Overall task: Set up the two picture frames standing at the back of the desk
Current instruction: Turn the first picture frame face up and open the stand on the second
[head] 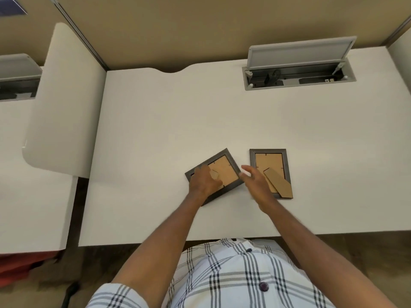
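Two dark grey picture frames lie face down on the white desk (pixel 155 130), their brown cardboard backs up. The left frame (pixel 224 168) is turned at an angle. My left hand (pixel 203 181) rests on its near left part, fingers on the cardboard stand. The right frame (pixel 270 160) lies straight, its cardboard stand (pixel 278 184) folded out toward the near right corner. My right hand (pixel 255 184) hovers between the two frames, fingers spread and blurred, holding nothing.
An open cable hatch (pixel 298 78) with a raised grey lid sits at the back right of the desk. A beige partition wall (pixel 178 30) runs along the back edge. A second white desk (pixel 33 174) adjoins on the left.
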